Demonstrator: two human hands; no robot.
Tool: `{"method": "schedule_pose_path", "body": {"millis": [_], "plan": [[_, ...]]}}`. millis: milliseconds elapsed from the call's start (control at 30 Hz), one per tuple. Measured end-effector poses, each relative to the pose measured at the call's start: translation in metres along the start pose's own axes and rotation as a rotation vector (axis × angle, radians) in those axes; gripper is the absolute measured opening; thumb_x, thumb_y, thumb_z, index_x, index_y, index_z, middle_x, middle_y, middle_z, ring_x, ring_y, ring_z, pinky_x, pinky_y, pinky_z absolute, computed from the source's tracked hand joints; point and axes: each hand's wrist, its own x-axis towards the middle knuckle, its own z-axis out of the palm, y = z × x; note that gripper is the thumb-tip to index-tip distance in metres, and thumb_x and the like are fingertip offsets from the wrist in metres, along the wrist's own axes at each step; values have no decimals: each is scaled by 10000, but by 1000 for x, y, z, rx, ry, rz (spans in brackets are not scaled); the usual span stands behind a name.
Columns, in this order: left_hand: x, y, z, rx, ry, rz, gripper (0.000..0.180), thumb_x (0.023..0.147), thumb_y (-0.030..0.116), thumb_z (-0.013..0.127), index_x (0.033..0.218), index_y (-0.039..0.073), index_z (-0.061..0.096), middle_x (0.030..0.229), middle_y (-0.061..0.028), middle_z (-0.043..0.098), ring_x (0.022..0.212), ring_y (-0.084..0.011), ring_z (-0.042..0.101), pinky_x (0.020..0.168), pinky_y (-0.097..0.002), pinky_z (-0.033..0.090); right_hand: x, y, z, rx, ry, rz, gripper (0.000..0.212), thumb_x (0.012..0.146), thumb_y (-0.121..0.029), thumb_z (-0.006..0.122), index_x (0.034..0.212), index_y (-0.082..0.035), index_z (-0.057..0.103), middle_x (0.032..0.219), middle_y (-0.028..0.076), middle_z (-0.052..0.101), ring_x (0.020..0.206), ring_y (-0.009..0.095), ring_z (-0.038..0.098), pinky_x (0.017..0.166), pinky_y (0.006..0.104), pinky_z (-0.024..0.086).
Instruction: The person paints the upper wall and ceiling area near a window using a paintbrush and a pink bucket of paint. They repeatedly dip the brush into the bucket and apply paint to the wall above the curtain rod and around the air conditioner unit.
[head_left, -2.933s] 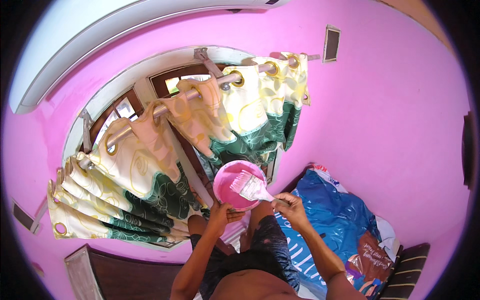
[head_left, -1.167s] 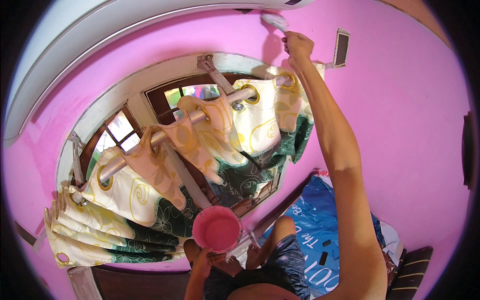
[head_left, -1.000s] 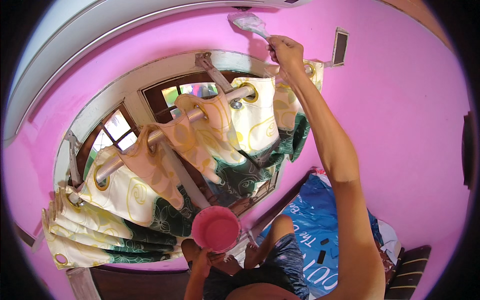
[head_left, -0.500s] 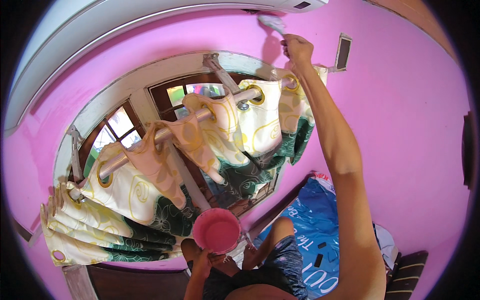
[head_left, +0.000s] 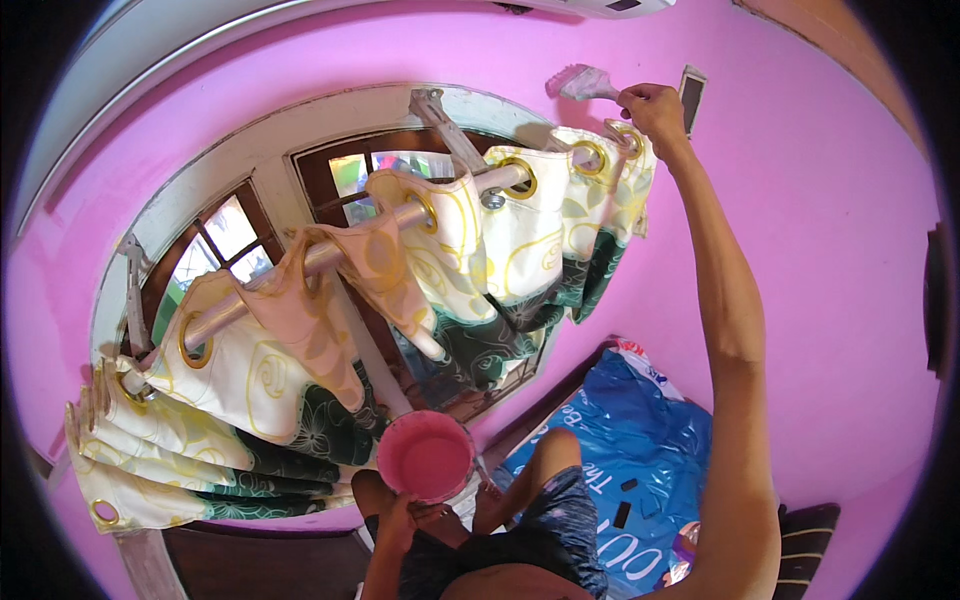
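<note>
Raised at the upper right, my right hand (head_left: 655, 112) is closed around the handle of a wide paintbrush (head_left: 585, 84). Its bristles point left and lie against or very near the pink wall (head_left: 810, 240), above the curtain's right end. Low in front of me, my left hand (head_left: 402, 515) grips the near side of a pink bucket (head_left: 396, 428) with pink paint in the bottom. Part of that hand's fingers is hidden by the bucket.
A cream and green curtain (head_left: 520, 235) hangs by rings on a rod (head_left: 330, 257) before a wooden window. A long white appliance (head_left: 120, 90) runs along the top left. A vent (head_left: 690, 98) sits by my right hand. Below lies a blue plastic sheet (head_left: 640, 430) with small dark pieces.
My right hand has moved right and slightly down with the paintbrush, away from beneath the white appliance. The brush has turned to lie more level. My left hand still holds the bucket.
</note>
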Motion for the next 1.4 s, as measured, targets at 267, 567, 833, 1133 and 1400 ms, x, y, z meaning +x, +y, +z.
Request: {"method": "schedule_pose_path", "body": {"millis": [267,567,833,1133,1400], "plan": [[4,0,1,-42,-19,-7,358,857,143,485,1129,-80,415,937,-224,616,829,-380,659,698,-432,583,12,16,18,-314,-14,-168,219,701,-206,674,795,-11,703,682,137,666,651,214,654,635,317,510],[10,-7,-4,-53,-11,-25,358,862,141,496,1139,-73,418,945,-222,610,809,-373,660,695,-439,585,-17,-26,42,-133,-12,-189,220,749,-147,653,887,21,686,710,118,676,641,166,644,623,306,503],[12,-10,-8,-35,-25,-31,358,866,193,513,1112,-56,440,981,-219,603,860,-375,646,777,-475,560,-11,-14,12,-155,39,-235,262,745,-190,660,925,-3,688,765,142,678,715,222,654,673,327,512],[11,-5,-5,24,-34,-43,387,876,217,502,1140,-58,435,1006,-207,599,865,-364,645,782,-459,556,-2,1,38,-426,6,-45,232,697,-229,641,858,-72,701,855,208,665,850,363,647,777,432,510],[18,-11,-8,0,-73,-29,386,880,189,488,1183,-35,407,1035,-216,598,881,-372,645,780,-463,556,-12,-3,53,-291,101,-193,252,700,-209,637,850,-15,697,759,186,667,742,301,663,716,372,510]]}}
